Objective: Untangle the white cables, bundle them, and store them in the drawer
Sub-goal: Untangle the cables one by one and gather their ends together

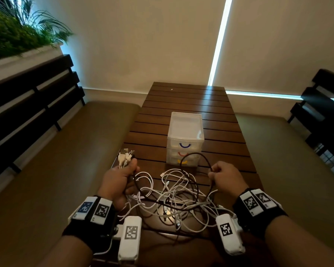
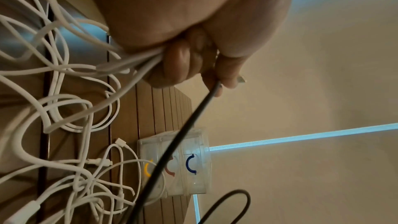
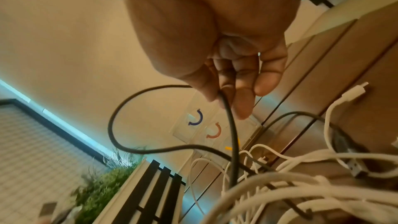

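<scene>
A tangle of white cables (image 1: 174, 199) lies on the wooden table (image 1: 229, 132) between my hands, with a black cable (image 1: 204, 160) looped through it. My left hand (image 1: 121, 178) grips a bunch of white cable ends (image 1: 124, 157), plugs sticking up, together with the black cable (image 2: 185, 134). My right hand (image 1: 224, 176) pinches the black cable (image 3: 231, 134) between thumb and fingers, lifting a loop of it. Just beyond the tangle stands a clear three-drawer box (image 1: 185, 139) with blue, red and yellow handles, all drawers closed.
Padded benches (image 1: 75, 151) with dark slatted backs run along both sides of the table. A planter with green plants (image 1: 14, 33) sits up at the far left. The table's far half (image 1: 187, 97) lies behind the drawer box.
</scene>
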The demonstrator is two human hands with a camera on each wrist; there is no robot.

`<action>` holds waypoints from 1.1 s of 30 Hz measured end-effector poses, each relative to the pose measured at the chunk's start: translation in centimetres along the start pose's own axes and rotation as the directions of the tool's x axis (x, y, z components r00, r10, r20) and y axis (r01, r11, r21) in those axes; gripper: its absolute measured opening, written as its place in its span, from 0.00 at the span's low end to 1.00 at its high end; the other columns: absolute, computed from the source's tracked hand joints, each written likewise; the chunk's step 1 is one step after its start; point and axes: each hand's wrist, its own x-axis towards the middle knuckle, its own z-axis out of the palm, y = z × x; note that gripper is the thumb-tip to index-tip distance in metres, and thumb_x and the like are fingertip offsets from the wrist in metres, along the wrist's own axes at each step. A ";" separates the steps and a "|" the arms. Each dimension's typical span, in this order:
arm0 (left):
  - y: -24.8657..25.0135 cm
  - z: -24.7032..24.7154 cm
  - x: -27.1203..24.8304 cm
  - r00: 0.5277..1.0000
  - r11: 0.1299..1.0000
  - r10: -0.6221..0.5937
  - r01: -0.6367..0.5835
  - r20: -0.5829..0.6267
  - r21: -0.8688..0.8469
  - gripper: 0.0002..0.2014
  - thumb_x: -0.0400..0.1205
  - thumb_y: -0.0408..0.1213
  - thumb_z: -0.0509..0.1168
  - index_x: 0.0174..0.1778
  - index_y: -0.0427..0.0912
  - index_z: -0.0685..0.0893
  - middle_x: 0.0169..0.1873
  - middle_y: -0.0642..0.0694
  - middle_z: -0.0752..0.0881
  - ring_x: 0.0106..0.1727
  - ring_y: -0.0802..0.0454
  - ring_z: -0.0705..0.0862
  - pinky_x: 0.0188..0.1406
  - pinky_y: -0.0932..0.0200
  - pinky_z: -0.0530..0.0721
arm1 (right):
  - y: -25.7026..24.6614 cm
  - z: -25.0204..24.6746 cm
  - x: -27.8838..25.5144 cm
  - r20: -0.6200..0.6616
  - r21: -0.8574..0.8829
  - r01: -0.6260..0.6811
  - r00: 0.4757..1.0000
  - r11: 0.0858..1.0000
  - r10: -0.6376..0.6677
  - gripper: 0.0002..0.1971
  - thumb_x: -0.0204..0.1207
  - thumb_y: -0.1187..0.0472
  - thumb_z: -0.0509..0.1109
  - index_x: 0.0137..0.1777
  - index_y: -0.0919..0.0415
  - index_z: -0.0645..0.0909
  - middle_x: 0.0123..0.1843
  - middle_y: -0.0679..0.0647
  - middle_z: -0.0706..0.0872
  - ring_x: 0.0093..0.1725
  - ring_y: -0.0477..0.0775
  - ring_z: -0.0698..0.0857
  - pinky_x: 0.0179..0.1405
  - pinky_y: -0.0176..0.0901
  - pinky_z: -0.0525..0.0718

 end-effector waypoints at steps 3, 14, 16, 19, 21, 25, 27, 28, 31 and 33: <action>0.2 0.4 -0.1 0.997 0.998 0.009 -0.004 -0.073 0.063 0.14 0.84 0.41 0.64 0.36 0.36 0.77 0.09 0.52 0.68 0.08 0.60 0.61 0.07 0.71 0.58 | -0.1 0.5 -0.1 0.008 0.200 -0.080 0.997 0.976 0.080 0.04 0.74 0.65 0.73 0.41 0.58 0.79 0.42 0.61 0.88 0.41 0.62 0.88 0.34 0.47 0.85; 0.9 1.7 -0.4 0.986 0.968 -0.161 0.150 -0.038 -0.202 0.18 0.88 0.44 0.57 0.33 0.40 0.72 0.12 0.52 0.64 0.09 0.59 0.60 0.08 0.71 0.60 | -6.8 2.9 -6.5 0.345 0.103 0.541 0.768 0.834 -0.541 0.19 0.70 0.44 0.76 0.58 0.47 0.79 0.53 0.41 0.82 0.51 0.37 0.80 0.51 0.30 0.79; 0.8 2.0 -0.5 0.985 0.955 -0.171 0.162 -0.011 -0.249 0.18 0.88 0.43 0.56 0.33 0.40 0.72 0.12 0.52 0.62 0.09 0.59 0.60 0.08 0.72 0.60 | -7.8 4.7 -7.6 0.544 0.231 0.436 0.684 0.870 -0.487 0.25 0.69 0.46 0.78 0.66 0.48 0.77 0.59 0.43 0.86 0.56 0.40 0.84 0.59 0.38 0.83; 0.9 1.9 -0.7 0.985 0.949 -0.170 0.158 -0.018 -0.273 0.18 0.89 0.43 0.55 0.33 0.40 0.71 0.10 0.52 0.62 0.09 0.60 0.60 0.08 0.72 0.59 | -7.0 6.5 -7.1 0.594 0.232 0.418 0.654 0.878 -0.469 0.11 0.76 0.55 0.74 0.56 0.56 0.81 0.46 0.48 0.88 0.47 0.51 0.87 0.56 0.53 0.86; 1.4 1.1 -0.6 0.985 0.945 -0.163 0.143 -0.047 -0.293 0.19 0.89 0.44 0.54 0.33 0.41 0.71 0.09 0.53 0.62 0.08 0.60 0.59 0.08 0.73 0.57 | -5.5 6.0 -5.8 0.610 0.210 0.392 0.664 0.896 -0.433 0.04 0.79 0.59 0.70 0.49 0.60 0.82 0.38 0.49 0.85 0.39 0.51 0.86 0.51 0.55 0.85; 1.8 -1.8 0.8 0.967 0.992 -0.103 0.084 -0.232 -0.092 0.14 0.87 0.43 0.60 0.41 0.37 0.74 0.15 0.50 0.65 0.10 0.59 0.60 0.11 0.72 0.59 | -2.2 2.2 -3.4 0.529 0.185 0.324 0.763 0.928 -0.372 0.06 0.79 0.59 0.70 0.42 0.48 0.84 0.36 0.49 0.86 0.35 0.43 0.83 0.43 0.51 0.83; 1.3 -2.9 1.5 0.943 0.990 -0.023 0.068 -0.331 0.126 0.14 0.81 0.44 0.69 0.52 0.37 0.77 0.22 0.46 0.69 0.12 0.56 0.63 0.18 0.65 0.65 | -1.6 0.4 -2.7 0.447 0.173 0.333 0.812 0.927 -0.375 0.08 0.79 0.57 0.70 0.40 0.43 0.86 0.36 0.51 0.88 0.34 0.44 0.84 0.41 0.48 0.82; 1.1 -3.0 1.5 0.931 0.972 0.022 0.065 -0.363 0.226 0.18 0.77 0.45 0.73 0.54 0.39 0.78 0.25 0.44 0.73 0.15 0.53 0.66 0.22 0.60 0.70 | -1.7 -0.3 -2.3 0.407 0.186 0.342 0.827 0.921 -0.389 0.08 0.79 0.56 0.70 0.42 0.43 0.87 0.37 0.54 0.89 0.35 0.48 0.85 0.42 0.51 0.83; 1.1 -2.1 1.2 0.900 0.879 0.230 -0.029 -0.369 0.476 0.24 0.70 0.52 0.78 0.54 0.40 0.82 0.33 0.36 0.83 0.29 0.41 0.81 0.42 0.47 0.85 | -3.1 -1.2 -1.7 0.364 0.123 0.419 0.824 0.900 -0.434 0.05 0.78 0.56 0.71 0.48 0.50 0.89 0.43 0.53 0.91 0.44 0.52 0.88 0.50 0.54 0.87; 1.7 -0.4 0.3 0.906 0.804 0.336 -0.135 -0.257 0.578 0.20 0.71 0.54 0.77 0.46 0.40 0.85 0.27 0.36 0.84 0.29 0.38 0.82 0.35 0.52 0.83 | -4.5 -1.1 -1.9 0.440 0.017 0.502 0.773 0.865 -0.458 0.06 0.79 0.54 0.71 0.49 0.52 0.89 0.44 0.51 0.90 0.46 0.50 0.87 0.53 0.53 0.86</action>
